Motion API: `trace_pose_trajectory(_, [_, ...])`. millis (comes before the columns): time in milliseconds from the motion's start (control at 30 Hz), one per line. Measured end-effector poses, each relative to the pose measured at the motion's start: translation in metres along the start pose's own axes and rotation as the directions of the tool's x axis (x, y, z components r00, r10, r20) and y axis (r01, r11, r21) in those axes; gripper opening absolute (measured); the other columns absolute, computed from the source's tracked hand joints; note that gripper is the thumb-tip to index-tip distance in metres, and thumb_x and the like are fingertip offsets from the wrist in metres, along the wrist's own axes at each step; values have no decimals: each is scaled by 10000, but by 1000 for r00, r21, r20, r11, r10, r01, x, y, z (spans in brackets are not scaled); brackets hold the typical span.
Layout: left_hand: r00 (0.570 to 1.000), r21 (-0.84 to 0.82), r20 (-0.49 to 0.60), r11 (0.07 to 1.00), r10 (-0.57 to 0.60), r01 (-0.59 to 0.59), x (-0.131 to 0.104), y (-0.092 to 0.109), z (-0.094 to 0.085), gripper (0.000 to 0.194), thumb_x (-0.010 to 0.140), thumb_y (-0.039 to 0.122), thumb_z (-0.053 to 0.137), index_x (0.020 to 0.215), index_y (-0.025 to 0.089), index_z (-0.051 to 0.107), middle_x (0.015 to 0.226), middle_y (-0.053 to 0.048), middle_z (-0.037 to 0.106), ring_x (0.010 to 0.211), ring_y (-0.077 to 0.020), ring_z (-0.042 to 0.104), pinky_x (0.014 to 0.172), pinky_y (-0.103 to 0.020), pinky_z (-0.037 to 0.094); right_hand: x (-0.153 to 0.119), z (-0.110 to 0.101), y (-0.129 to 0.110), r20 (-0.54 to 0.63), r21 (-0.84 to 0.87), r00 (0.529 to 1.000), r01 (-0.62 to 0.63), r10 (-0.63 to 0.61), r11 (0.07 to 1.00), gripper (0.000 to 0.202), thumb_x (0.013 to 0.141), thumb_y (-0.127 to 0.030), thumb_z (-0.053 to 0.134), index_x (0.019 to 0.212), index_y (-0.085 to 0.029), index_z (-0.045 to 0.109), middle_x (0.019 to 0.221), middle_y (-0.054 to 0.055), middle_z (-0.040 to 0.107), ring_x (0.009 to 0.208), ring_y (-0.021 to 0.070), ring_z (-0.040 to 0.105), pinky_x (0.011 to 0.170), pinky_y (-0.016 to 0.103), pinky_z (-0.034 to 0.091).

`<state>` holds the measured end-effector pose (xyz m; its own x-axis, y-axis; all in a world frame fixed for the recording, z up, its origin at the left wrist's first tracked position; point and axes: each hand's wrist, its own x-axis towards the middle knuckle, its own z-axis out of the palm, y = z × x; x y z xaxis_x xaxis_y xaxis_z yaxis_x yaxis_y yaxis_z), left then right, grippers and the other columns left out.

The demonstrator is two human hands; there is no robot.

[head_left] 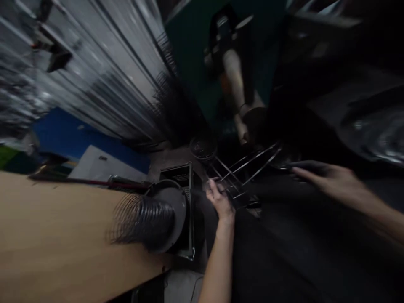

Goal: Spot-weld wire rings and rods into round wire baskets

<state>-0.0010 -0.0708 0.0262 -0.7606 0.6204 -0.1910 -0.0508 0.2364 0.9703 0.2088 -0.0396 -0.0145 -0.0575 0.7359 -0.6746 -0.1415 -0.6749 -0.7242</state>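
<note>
In the middle of the head view, my left hand has its fingers closed round the near end of a wire frame. The frame is made of thin shiny metal rods with cross wires and slants up to the right. My right hand is out to the right, apart from the frame's rods. Its fingers point left and are dark and smeared by motion, so whether they hold something cannot be made out.
At the left, a stack of wire rings lies by a round disc beside a wooden board. Behind are a blue panel and long metal rods. Another person's arm shows at the top.
</note>
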Motion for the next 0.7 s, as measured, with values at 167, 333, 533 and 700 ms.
trace_pose_trajectory(167, [997,7,67,1000,27,-27,8,9,3,546,691,654,664,850,149,529,518,76,187,433,-54,123,386,-173,90,-1,18,-19,40,391,972,-227,230,892,180,734,-192,723,873,-100,654,704,40,632,595,62,565,545,103,448])
trace_pose_trajectory(333, [995,20,100,999,27,-29,13,9,3,542,714,656,644,850,145,531,515,78,189,426,-49,147,393,-163,114,1,31,-39,8,469,983,-164,181,868,162,696,-159,749,816,-81,672,735,48,634,595,60,562,517,92,450])
trace_pose_trajectory(533, [995,47,88,998,-37,33,19,12,5,585,683,678,658,867,139,523,518,75,238,434,-49,179,392,-156,158,-5,37,-51,65,543,967,-242,247,804,77,731,-111,709,800,-90,684,786,63,651,602,69,576,499,89,463])
trace_pose_trajectory(700, [994,87,111,996,-19,9,20,19,9,579,723,679,617,882,126,545,503,72,227,425,-53,187,390,-158,153,-3,42,-53,127,567,948,-310,291,763,61,740,-126,701,798,-109,689,832,80,658,646,86,596,529,94,488])
